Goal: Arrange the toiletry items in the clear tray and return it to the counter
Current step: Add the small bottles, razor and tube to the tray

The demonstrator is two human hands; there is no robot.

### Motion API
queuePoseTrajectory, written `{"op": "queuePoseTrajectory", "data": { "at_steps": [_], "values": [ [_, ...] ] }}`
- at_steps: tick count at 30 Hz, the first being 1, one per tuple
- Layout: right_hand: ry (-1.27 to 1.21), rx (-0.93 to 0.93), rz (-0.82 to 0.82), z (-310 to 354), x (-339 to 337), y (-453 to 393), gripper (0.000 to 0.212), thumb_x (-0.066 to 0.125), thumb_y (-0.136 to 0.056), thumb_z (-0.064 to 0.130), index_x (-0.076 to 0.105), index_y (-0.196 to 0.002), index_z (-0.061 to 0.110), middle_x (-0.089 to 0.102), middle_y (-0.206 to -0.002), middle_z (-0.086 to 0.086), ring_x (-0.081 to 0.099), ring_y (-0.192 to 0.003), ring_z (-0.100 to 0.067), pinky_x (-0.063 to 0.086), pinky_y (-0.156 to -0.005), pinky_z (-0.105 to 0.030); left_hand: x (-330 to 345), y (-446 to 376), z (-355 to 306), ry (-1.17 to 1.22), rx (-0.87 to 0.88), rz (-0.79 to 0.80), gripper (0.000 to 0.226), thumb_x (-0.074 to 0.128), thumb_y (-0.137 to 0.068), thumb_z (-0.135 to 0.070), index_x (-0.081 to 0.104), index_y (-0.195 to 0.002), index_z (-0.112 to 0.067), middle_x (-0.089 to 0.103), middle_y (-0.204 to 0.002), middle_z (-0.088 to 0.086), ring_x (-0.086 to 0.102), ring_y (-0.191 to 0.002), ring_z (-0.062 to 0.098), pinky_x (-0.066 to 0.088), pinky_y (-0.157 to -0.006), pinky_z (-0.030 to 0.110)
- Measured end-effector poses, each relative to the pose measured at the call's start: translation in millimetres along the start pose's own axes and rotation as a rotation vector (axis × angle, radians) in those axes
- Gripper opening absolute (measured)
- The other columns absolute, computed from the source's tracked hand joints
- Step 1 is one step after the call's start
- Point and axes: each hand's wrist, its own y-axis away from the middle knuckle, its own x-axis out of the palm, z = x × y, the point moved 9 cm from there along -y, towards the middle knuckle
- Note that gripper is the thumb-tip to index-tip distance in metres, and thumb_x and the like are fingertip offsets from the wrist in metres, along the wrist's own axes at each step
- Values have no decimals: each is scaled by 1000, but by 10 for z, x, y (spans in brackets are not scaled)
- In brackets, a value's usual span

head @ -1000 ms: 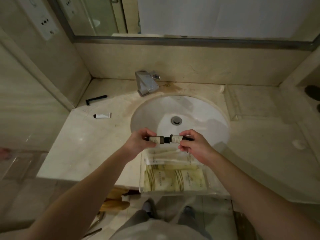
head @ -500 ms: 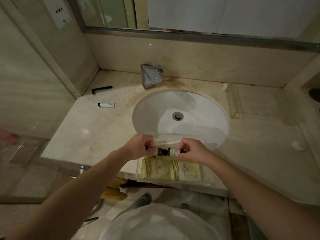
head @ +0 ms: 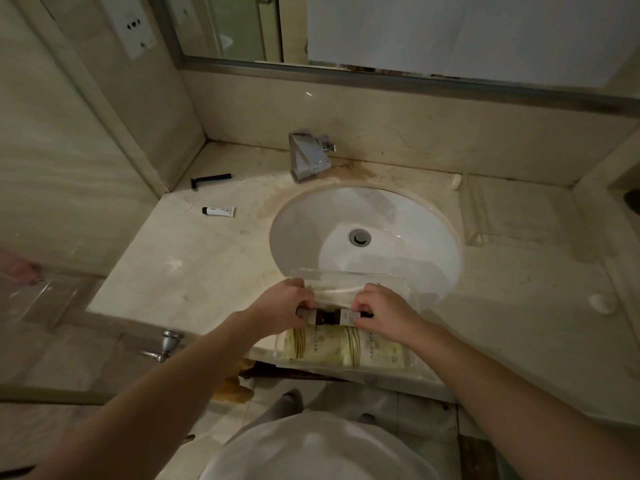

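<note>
Left hand (head: 282, 308) pinching one small bottle (head: 308, 314), right hand (head: 382, 311) pinching another bottle (head: 348, 317), dark caps meeting, low inside clear tray (head: 412, 291) over packets (head: 343, 348), counter (head: 194, 268) front edge

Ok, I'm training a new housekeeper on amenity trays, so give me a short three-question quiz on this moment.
1. True or false: the black razor lies inside the clear tray.
2. Multiple choice: where does the small white tube lie? A) in the sink B) on the counter left of the sink C) in the tray
3. Fill in: the left hand and the right hand each hold a small ___, caps meeting, over the packets in the tray.

Key: 1 false; 2 B; 3 bottle
</note>
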Motion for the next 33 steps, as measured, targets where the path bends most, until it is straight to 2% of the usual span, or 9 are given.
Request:
{"op": "queuePoseTrajectory", "data": {
  "at_steps": [9, 16, 21, 25, 29, 33],
  "values": [
    [101, -68, 80, 64, 29, -37, 13, 66, -84, 28, 64, -90, 17, 51, -95, 3, 49, -89, -14, 46, -77, -31, 20, -58, 20, 24, 20, 18, 24, 73, -76, -25, 62, -95, -18, 46, -95, -8, 46, -86, 13, 36, -71, 20],
    [125, -63, 135, 89, 46, -92, 13, 65, -82, 24, 53, -80, 23, 49, -92, 4, 48, -83, -13, 36, -66, -26, 22, -73, 37, 11, -3, 28, 28, 74, -73, -27, 60, -96, -19, 47, -97, -6, 47, -89, 14, 40, -74, 22],
    [138, -20, 192, 118, -25, -229, 17, 67, -77, 28, 57, -90, 23, 52, -93, 6, 51, -85, -14, 43, -69, -27, -65, -123, 111, 17, -40, 34, 38, 78, -69, -33, 58, -100, -23, 49, -104, -6, 49, -92, 13, 43, -75, 22],
    [73, 12, 228, 70, -3, -227, 22, 72, -74, 37, 57, -85, 25, 53, -86, 7, 53, -80, -14, 43, -66, -28, -40, -135, 94, 54, -56, 52, 49, 80, -68, -36, 56, -109, -23, 50, -110, -5, 47, -93, 13, 40, -75, 22],
    [-5, 52, 172, 116, -54, -279, 23, 72, -76, 40, 61, -86, 23, 58, -88, 6, 58, -82, -15, 50, -72, -31, -109, -165, 101, 71, -65, 11, 50, 79, -68, -42, 58, -108, -22, 46, -100, -6, 48, -87, 13, 40, -73, 23],
    [-63, 78, 84, 165, -136, -341, 12, 67, -81, 34, 61, -82, 23, 60, -84, 6, 59, -77, -14, 48, -68, -26, -195, -240, 87, 81, -40, -35, 42, 76, -73, -40, 61, -105, -18, 45, -97, -6, 49, -82, 13, 40, -71, 22]
  ]
}}
